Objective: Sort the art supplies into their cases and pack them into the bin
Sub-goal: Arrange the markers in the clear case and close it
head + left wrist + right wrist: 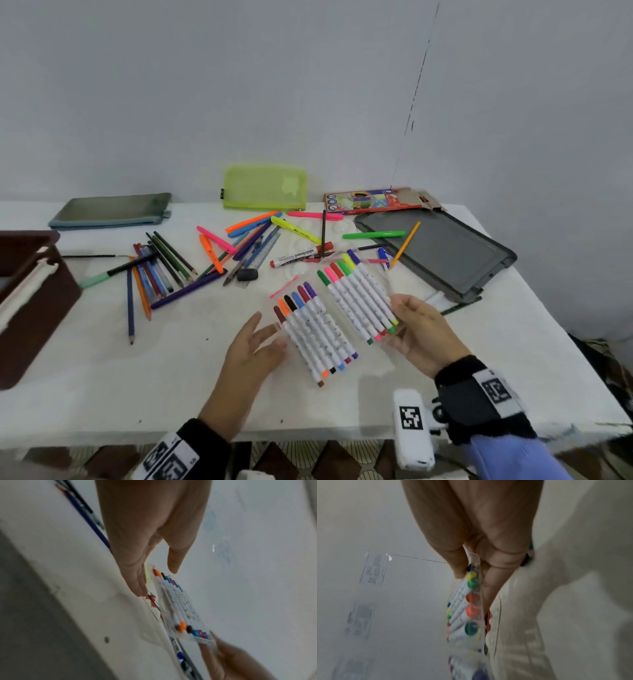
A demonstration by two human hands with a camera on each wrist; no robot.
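A clear plastic marker case (337,318) lies open like a book above the table, with a row of white-barrelled markers in each half. My right hand (399,315) pinches the right half at its near end, thumb on top of the markers (471,584) and fingers underneath. The left half with brown, orange, black and blue markers (178,601) tilts down toward the table. My left hand (269,329) is at that half's left edge with fingers straight and thumb spread. Whether it touches the case I cannot tell.
A brown bin (30,301) holding a white pouch stands at the left edge. At the back lie a grey pouch (109,210), a green mesh pouch (265,187) and a coloured-pencil box (370,200). Loose pencils (161,270), highlighters (253,226) and a grey flat case (442,253) are spread mid-table.
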